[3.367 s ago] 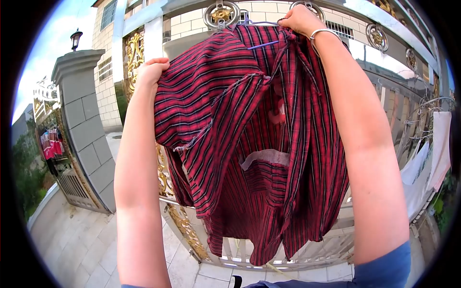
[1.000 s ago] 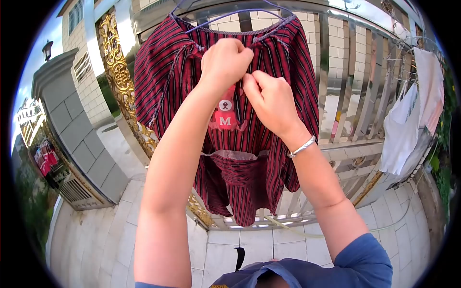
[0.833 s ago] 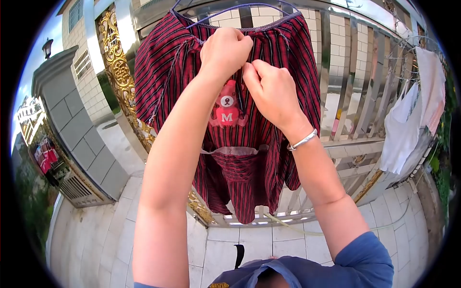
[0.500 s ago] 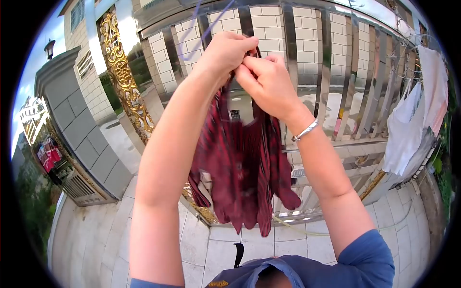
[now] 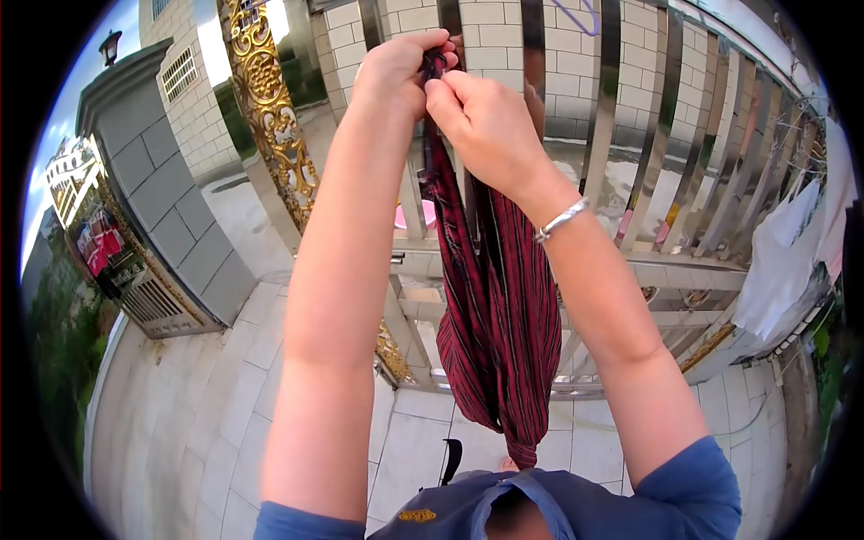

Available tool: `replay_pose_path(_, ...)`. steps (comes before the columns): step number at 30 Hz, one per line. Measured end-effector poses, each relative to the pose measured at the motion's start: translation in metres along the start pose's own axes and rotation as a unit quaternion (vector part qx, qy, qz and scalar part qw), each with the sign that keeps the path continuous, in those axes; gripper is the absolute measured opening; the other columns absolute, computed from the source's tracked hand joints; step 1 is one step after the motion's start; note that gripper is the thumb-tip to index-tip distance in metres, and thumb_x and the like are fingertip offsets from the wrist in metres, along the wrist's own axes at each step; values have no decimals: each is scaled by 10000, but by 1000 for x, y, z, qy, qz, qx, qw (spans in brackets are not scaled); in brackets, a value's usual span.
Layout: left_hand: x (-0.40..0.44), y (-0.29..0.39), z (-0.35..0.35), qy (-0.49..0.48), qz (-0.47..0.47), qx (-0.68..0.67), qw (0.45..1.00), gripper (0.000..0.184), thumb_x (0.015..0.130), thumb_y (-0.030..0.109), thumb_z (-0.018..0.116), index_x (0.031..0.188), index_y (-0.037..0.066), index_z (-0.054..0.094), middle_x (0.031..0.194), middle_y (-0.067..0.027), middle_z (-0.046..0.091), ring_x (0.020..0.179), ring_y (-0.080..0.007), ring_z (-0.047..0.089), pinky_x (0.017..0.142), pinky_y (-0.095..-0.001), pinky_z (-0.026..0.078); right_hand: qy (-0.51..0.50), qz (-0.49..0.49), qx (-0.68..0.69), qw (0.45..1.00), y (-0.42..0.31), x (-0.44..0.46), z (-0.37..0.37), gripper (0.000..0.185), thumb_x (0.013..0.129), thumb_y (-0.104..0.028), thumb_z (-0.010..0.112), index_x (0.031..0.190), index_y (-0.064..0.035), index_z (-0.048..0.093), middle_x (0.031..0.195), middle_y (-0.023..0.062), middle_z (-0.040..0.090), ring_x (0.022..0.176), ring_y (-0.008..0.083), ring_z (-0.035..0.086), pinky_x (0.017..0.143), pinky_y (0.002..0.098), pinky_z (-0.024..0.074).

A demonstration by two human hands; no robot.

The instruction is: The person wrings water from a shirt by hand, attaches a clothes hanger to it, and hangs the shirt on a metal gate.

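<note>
The red and black striped shirt (image 5: 504,306) hangs bunched lengthwise from my raised hands, its lower end near my chest. My left hand (image 5: 400,72) is closed on the gathered top of the cloth. Just right of it and close by, my right hand (image 5: 481,112), with a silver bracelet on the wrist, pinches the same bunched part. A purple hanger (image 5: 585,22) is partly visible at the top edge, apart from the shirt and from both hands.
A metal gate (image 5: 603,108) with upright bars stands behind the shirt. Gold scrollwork (image 5: 265,90) and a grey pillar (image 5: 157,189) are to the left. White cloths (image 5: 783,261) hang at the right. Pale tiles (image 5: 207,423) cover the ground.
The shirt was spread on the purple hanger; now it is off it and gathered into a narrow hanging bundle. The hanger shows at the upper right, and both hands sit slightly higher in view.
</note>
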State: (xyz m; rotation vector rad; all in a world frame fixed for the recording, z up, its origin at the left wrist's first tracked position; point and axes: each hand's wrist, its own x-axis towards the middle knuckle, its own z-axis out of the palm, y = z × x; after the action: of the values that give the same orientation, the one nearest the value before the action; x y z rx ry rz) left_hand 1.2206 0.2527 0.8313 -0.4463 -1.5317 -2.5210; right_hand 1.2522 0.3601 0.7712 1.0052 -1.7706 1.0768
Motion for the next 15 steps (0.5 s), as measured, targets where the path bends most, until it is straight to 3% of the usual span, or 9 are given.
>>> replay_pose_path(1, -3, -3, -4, -4, 7, 8, 1000, 98, 768, 54, 565, 696, 17, 509, 625, -70, 547, 532, -143, 524, 481, -241, 444, -1, -3, -29, 1000, -5, -5, 2, 278, 837, -186, 448, 656, 24, 421, 508, 87, 355, 471, 133, 343, 464, 288, 315)
replay_pose_path(2, -9, -5, -4, 2, 3, -7, 1000, 98, 766, 52, 567, 697, 15, 507, 623, -71, 546, 537, -147, 528, 482, -238, 445, 1, 5, -10, 1000, -11, -9, 2, 296, 808, -218, 442, 610, -3, 489, 539, 162, 504, 488, 298, 488, 492, 382, 382)
replay_pose_path(3, -15, -7, -4, 8, -1, -23, 1000, 99, 764, 51, 569, 699, 13, 505, 620, -73, 545, 542, -151, 532, 484, -236, 446, 0, 6, -10, 1000, -14, -13, 2, 296, 808, -218, 442, 610, -3, 489, 539, 162, 504, 488, 298, 488, 492, 382, 382)
replay_pose_path(5, -33, -6, -7, 3, -4, -36, 999, 92, 769, 74, 572, 716, 25, 515, 633, -70, 558, 471, -117, 489, 459, -226, 434, -13, 68, 147, 987, -19, -18, 0, 291, 814, -206, 442, 620, 6, 483, 511, 112, 479, 455, 199, 450, 472, 336, 363)
replay_pose_path(6, -44, -3, -9, 13, -11, -13, 1000, 87, 773, 87, 571, 729, 32, 521, 649, -65, 568, 431, -93, 443, 426, -215, 410, -38, 100, 210, 972, -21, -20, -5, 298, 825, -210, 444, 623, 7, 471, 507, 31, 445, 482, 95, 393, 453, 276, 326)
replay_pose_path(7, -56, 0, -10, 23, -18, 10, 1000, 84, 778, 100, 570, 743, 38, 526, 664, -61, 578, 392, -69, 397, 393, -205, 385, -69, 123, 240, 961, -26, -23, -13, 320, 836, -236, 444, 604, -15, 459, 520, -26, 422, 504, 49, 381, 452, 235, 304)
replay_pose_path(9, -78, 3, -5, 50, -36, -29, 998, 133, 805, 157, 542, 803, 25, 532, 735, -51, 606, 357, -29, 254, 322, -180, 211, -109, 130, 285, 943, -19, -27, -20, 319, 841, -242, 443, 593, -42, 459, 528, -35, 411, 507, 41, 369, 470, 214, 296)
replay_pose_path(11, -90, 2, -20, -65, -47, -59, 995, 178, 822, 181, 517, 852, 5, 533, 814, -67, 612, 364, -35, 218, 335, -179, 193, -122, 130, 308, 934, -22, -30, -26, 319, 846, -244, 442, 586, -59, 456, 535, -28, 411, 521, 51, 379, 503, 210, 311)
replay_pose_path(15, -115, 0, -26, -70, -37, -109, 991, 209, 853, 159, 438, 901, -36, 496, 997, -157, 578, 373, -44, 230, 341, -181, 219, -134, 145, 313, 929, -32, -37, -29, 339, 870, -233, 431, 573, -74, 393, 544, -4, 395, 531, 83, 369, 542, 216, 301)
